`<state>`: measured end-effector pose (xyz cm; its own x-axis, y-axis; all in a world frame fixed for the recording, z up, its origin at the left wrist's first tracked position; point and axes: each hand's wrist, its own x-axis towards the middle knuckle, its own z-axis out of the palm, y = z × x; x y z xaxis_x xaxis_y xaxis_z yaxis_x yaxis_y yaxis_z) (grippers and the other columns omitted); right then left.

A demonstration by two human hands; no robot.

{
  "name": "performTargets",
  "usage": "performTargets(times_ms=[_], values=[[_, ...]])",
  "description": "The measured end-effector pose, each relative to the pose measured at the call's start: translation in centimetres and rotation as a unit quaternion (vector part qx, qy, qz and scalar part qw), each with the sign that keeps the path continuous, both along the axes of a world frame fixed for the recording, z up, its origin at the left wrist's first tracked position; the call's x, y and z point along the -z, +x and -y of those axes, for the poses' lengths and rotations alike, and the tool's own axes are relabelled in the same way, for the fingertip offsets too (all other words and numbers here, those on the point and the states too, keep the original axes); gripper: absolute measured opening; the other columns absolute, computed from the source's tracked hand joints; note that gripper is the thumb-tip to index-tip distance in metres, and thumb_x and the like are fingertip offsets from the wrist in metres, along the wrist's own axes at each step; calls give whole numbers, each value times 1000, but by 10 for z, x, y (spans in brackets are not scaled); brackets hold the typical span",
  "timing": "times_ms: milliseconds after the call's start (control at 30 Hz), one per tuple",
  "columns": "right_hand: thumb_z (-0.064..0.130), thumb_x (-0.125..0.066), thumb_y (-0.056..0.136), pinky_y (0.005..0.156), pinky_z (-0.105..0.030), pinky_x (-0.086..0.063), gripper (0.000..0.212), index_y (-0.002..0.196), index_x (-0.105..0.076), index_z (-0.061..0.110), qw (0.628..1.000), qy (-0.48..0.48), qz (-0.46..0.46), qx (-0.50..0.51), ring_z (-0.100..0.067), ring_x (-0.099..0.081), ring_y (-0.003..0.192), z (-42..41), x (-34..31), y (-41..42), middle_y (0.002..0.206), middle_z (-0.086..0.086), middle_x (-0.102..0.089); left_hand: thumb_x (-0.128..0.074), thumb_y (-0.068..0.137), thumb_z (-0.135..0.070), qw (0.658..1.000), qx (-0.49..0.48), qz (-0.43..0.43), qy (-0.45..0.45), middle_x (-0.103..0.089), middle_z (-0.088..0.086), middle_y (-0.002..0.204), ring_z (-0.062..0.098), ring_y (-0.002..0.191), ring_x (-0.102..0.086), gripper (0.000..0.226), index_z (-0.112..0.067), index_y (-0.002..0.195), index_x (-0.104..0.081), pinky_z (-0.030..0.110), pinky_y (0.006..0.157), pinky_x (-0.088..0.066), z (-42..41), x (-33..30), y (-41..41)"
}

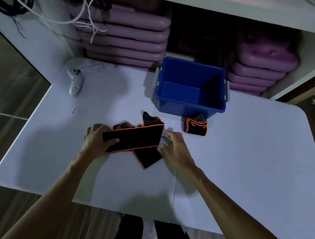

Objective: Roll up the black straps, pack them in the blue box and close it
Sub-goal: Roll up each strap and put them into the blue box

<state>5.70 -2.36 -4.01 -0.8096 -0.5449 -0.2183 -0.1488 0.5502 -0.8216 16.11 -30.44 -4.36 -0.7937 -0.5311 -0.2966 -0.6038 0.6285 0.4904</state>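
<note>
Left hand (99,137): yours, gripping the left end of the loose strap, thumb on top and fingers behind, so that end stays put.
Right hand (173,146): yours, fingers spread and holding nothing, just beside the strap's right fold; likely placed to smooth the strap or begin the roll.
Loose strap (134,140): black with orange edging, folded over itself near the middle of the tabletop, one tail pointing toward the near edge; not yet rolled.
Rolled strap (195,125): a finished bundle touching the box's near wall, parked for packing.
Blue box (191,104): open and empty, toward the far edge, right of centre; no lid in view.
White controller (75,80): near the far left corner, well apart from the work.
Table (250,158): white, rounded corners.
</note>
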Motion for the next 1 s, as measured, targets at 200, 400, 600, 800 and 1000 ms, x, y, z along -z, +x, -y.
performTargets(times_ms=[200,400,600,800,1000], values=[[30,-53,98,80,-1,-41,37,134,-48,29,999,-1,29,15,12,-52,105,-10,-12,2,126,13,-49,-69,80,-44,993,-15,-17,-113,-69,15,89,38,82,-65,31,-18,93,-59,39,71,-45,-22,-45,-5],[36,-47,101,70,-33,-55,28,125,-55,25,963,-134,195,132,-25,-69,84,-36,-33,-12,105,-15,-69,-62,84,-45,985,171,5,-33,-67,2,99,27,94,-63,29,-22,102,-60,35,75,-51,-122,-103,-47],[56,-45,96,82,-38,-53,38,118,-60,29,947,-79,237,200,-22,-71,91,-108,-36,-26,106,-7,-74,-53,95,-25,936,279,-13,212,-66,13,110,28,105,-61,29,-9,118,-56,33,87,-45,-218,-91,-77],[48,-64,87,105,-33,-42,17,101,-64,37,977,-9,144,155,-7,-59,114,-141,-27,-26,125,13,-63,-54,90,-17,967,202,-123,94,-63,7,116,25,108,-57,27,-14,114,-64,39,94,-46,-177,-26,-63],[38,-66,88,95,-38,-46,27,113,-64,27,985,93,-114,91,-16,-58,107,-110,-10,-20,114,6,-64,-66,80,-5,983,70,-137,-97,-54,13,122,36,109,-47,38,-10,118,-61,47,92,-43,-116,16,-14]])
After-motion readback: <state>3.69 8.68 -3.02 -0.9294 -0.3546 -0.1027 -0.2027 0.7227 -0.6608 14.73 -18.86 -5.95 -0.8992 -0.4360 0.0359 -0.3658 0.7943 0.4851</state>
